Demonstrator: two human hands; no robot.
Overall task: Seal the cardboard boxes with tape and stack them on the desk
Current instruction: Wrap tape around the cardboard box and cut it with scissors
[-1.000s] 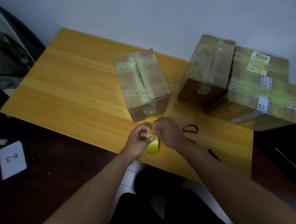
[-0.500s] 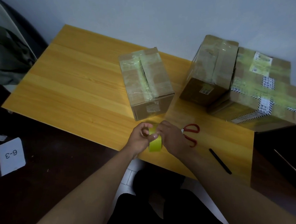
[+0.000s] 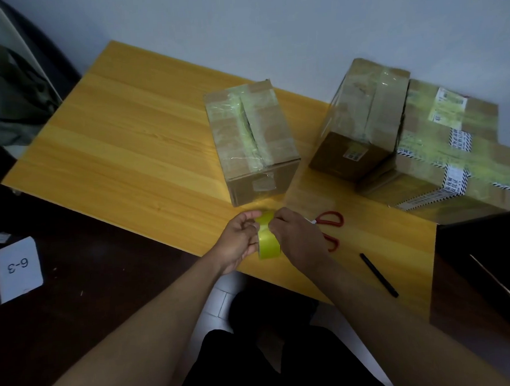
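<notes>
Tape roll: your left hand (image 3: 240, 241) grips the yellow-green tape roll (image 3: 267, 240) with fingers curled round it, held just in front of the near box (image 3: 253, 142), over the desk's (image 3: 125, 147) front edge.
Right hand: your right hand (image 3: 298, 238) is curled against the top of the roll, fingertips pinching at its rim; whether a free end is already lifted cannot be told.
What changed: over the last second both hands have carried the roll a little nearer to the near box, and the right hand has shifted off the scissors (image 3: 330, 222), which now show beside it.
Meaning: you are likely picking for the tape's end, so no new strip is drawn yet.
Near box: it stands alone, its top seam showing a dark gap between old tape bands, so it seems unsealed.
Other boxes: right of the near box, a smaller box (image 3: 362, 120) leans against a larger labelled box (image 3: 454, 156); nothing is stacked squarely yet.
Pen: a black pen (image 3: 378, 274) lies further right of the roll.
</notes>
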